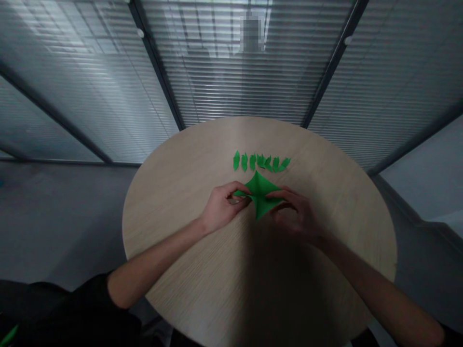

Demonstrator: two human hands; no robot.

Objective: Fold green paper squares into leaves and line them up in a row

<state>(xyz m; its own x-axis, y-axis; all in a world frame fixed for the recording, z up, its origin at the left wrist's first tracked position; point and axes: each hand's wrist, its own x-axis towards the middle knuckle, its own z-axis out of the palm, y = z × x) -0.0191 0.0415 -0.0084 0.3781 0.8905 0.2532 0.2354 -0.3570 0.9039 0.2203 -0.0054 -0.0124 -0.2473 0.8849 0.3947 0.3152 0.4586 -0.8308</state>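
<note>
A green sheet of paper [261,189] with creases across it is held up between my two hands, one corner pointing away from me and one toward me. My left hand [227,202] pinches its left corner between thumb and fingers. On the opposite side, my right hand [294,209] grips the right corner, with fingers lying along the upper face and the thumb below. Just beyond the sheet, several small folded green paper pieces [253,162] lie in a row on the table.
The round wooden table [173,173] stands close to a glass partition with blinds [217,86]. A shadow falls over its near part. Grey floor [87,207] shows to the left, and something green [9,335] appears at the lower left corner.
</note>
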